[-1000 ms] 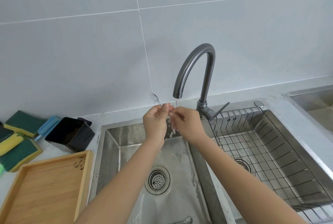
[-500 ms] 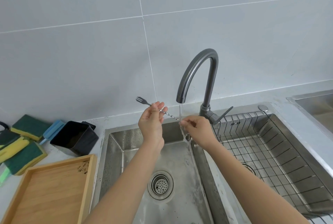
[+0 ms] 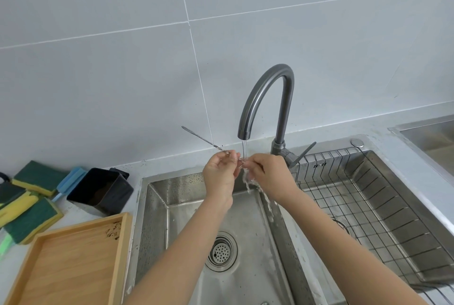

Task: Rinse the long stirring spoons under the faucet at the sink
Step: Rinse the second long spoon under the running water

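Observation:
A thin metal stirring spoon [image 3: 205, 140] slants up to the left from between my hands, its far tip near the wall. My left hand [image 3: 221, 174] pinches its shaft over the left sink basin [image 3: 172, 196]. My right hand [image 3: 270, 175] pinches the lower part of the shaft close beside the left hand, and that end is hidden in my fingers. A thin stream of water falls from the grey curved faucet [image 3: 267, 98] onto the spoon between my hands and splashes down off my right hand.
A round drain strainer [image 3: 222, 252] sits in the left basin. A wire rack [image 3: 368, 206] fills the right basin. To the left stand a black square container [image 3: 100, 191], green and yellow sponges [image 3: 29, 209] and a wooden tray [image 3: 71, 265].
My hands have come back together under the stream after being apart. More of the spoon's shaft now sticks out to the upper left, turned so the forked tip shows edge-on.

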